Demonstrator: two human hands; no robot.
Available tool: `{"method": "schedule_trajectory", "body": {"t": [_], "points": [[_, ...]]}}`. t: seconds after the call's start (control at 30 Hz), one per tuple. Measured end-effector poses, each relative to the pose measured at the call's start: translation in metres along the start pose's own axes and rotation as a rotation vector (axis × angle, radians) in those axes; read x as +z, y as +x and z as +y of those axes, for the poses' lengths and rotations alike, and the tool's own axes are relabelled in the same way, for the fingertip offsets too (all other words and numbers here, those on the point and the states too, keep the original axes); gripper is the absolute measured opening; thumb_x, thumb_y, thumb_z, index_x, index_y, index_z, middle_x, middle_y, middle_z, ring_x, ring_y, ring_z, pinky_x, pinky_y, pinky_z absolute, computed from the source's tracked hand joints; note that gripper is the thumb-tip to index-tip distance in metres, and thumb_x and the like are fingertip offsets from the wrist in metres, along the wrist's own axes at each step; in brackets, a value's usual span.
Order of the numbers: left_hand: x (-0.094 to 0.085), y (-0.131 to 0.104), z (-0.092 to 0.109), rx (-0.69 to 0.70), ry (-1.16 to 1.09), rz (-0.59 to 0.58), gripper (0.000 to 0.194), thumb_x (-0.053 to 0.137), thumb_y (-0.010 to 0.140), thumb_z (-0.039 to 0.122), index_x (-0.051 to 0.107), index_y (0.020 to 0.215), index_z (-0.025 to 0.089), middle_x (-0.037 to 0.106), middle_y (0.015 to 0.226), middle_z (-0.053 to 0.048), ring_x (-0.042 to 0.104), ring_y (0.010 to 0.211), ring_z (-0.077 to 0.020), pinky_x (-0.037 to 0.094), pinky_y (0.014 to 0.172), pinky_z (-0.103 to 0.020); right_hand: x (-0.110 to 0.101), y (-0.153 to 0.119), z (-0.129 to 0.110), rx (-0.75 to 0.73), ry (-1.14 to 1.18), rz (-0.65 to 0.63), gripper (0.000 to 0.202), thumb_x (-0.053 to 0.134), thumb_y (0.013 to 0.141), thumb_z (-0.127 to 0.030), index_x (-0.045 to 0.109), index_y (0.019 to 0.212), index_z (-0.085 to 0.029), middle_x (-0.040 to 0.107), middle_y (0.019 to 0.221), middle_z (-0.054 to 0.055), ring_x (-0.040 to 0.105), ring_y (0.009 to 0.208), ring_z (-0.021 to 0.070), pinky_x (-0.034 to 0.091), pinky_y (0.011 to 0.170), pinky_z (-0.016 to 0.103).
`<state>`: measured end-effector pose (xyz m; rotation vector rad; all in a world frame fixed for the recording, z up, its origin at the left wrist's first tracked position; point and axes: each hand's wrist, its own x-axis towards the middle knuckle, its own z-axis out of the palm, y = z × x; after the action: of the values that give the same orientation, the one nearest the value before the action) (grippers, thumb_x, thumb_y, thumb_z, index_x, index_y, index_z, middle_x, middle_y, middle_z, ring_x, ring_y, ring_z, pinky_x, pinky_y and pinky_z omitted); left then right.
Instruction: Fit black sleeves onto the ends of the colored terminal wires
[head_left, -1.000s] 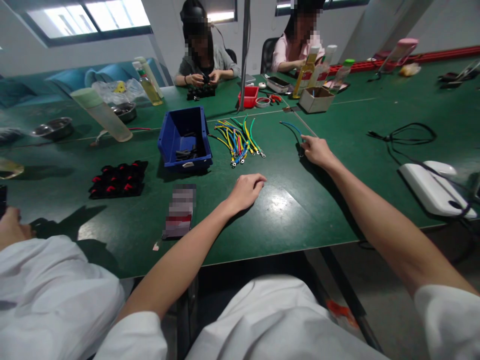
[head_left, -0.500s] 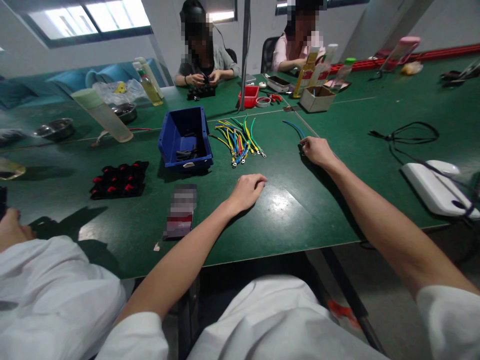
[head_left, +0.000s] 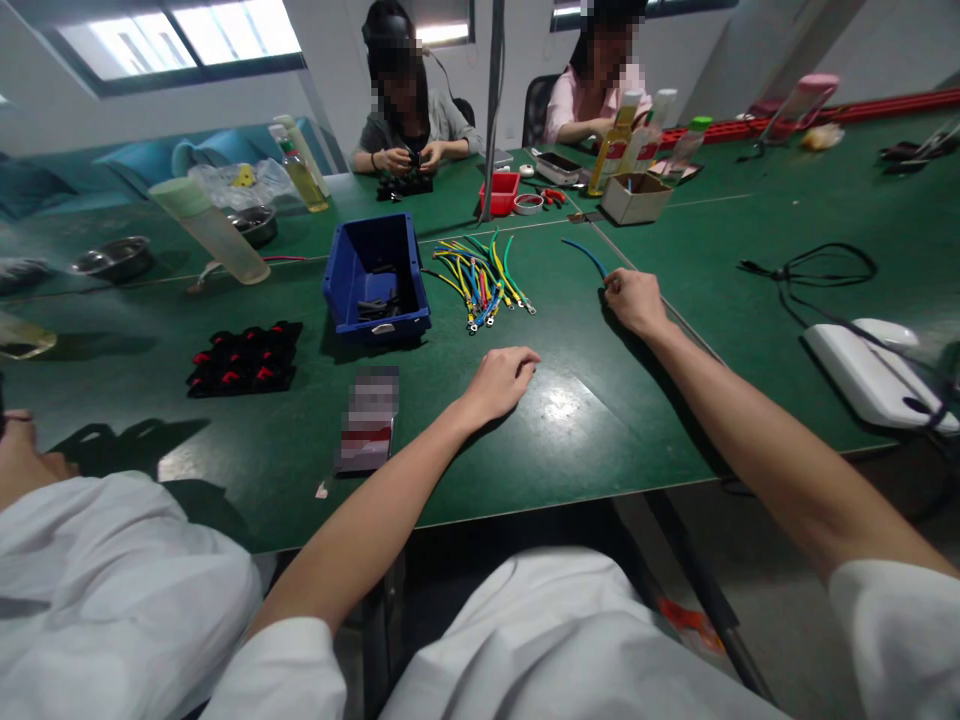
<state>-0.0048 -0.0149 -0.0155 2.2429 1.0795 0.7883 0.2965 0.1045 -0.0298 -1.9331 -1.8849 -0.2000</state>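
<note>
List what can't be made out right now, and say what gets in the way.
- Held end of the blue wire: head view, covered by the right hand.
- Underside of the left hand: head view, hidden by the hand itself.
- Phone screen: head view, pixelated.
- Co-worker's hand: head view, partly cut off by the left edge.
- Exact count of dark pieces: head view, too small and overlapping.

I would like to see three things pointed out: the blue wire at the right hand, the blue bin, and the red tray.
Blue wire [head_left: 588, 251], head view: middle of its visible curve.
Blue bin [head_left: 347, 265], head view: inside of its wall.
Red tray [head_left: 502, 207], head view: its near wall.
</note>
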Motion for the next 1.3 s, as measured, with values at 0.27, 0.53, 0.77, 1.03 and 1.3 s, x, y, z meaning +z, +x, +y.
{"method": "schedule_trajectory", "body": {"t": [0.27, 0.53, 0.77, 1.03, 1.3], "points": [[0.002, -0.001, -0.001, 0.018, 0.031, -0.001, 0.022, 0.049, 0.091, 0.017, 0.069, 0.1, 0.017, 0.072, 0.1, -0.006, 0.066, 0.094, -0.018, 0.049, 0.091, -0.032, 0.002, 0.006, -0.009, 0.013, -0.101, -0.085, 0.042, 0.035, 0.088, -0.014, 0.07, 0.11, -0.005, 0.069, 0.105, 0.023, 0.063, 0.097, 0.0315, 0.044, 0.087, 0.044], [0.004, -0.001, -0.001, 0.05, 0.038, 0.009, 0.022, 0.048, 0.091, 0.016, 0.069, 0.1, 0.016, 0.072, 0.1, -0.006, 0.066, 0.094, -0.0177, 0.049, 0.091, -0.032, -0.003, 0.015, -0.019, 0.139, -0.151, -0.102, 0.039, 0.039, 0.091, -0.015, 0.071, 0.114, -0.013, 0.067, 0.109, 0.022, 0.064, 0.097, 0.0329, 0.046, 0.08, 0.042], [0.002, -0.002, 0.003, 0.095, 0.144, -0.042, 0.024, 0.046, 0.093, 0.017, 0.068, 0.101, 0.015, 0.07, 0.1, -0.007, 0.064, 0.095, -0.0186, 0.049, 0.09, -0.032, -0.007, 0.017, -0.015, 0.205, -0.091, -0.071, 0.036, 0.049, 0.088, -0.024, 0.069, 0.117, -0.018, 0.068, 0.107, 0.02, 0.064, 0.098, 0.0345, 0.048, 0.079, 0.044], [0.002, -0.002, 0.004, 0.103, 0.156, -0.045, 0.024, 0.045, 0.093, 0.016, 0.067, 0.1, 0.015, 0.069, 0.099, -0.007, 0.063, 0.094, -0.0184, 0.049, 0.089, -0.032, -0.008, 0.016, -0.011, 0.187, -0.072, -0.043, 0.033, 0.052, 0.087, -0.025, 0.068, 0.115, -0.016, 0.069, 0.107, 0.019, 0.063, 0.099, 0.0329, 0.048, 0.081, 0.044], [0.0, -0.004, 0.005, 0.092, 0.16, -0.058, 0.023, 0.045, 0.093, 0.017, 0.067, 0.101, 0.016, 0.069, 0.099, -0.007, 0.062, 0.095, -0.018, 0.049, 0.089, -0.032, -0.01, 0.014, -0.014, 0.181, -0.125, 0.015, 0.03, 0.052, 0.085, -0.024, 0.07, 0.108, -0.018, 0.07, 0.104, 0.015, 0.064, 0.094, 0.0297, 0.047, 0.077, 0.039]]}}
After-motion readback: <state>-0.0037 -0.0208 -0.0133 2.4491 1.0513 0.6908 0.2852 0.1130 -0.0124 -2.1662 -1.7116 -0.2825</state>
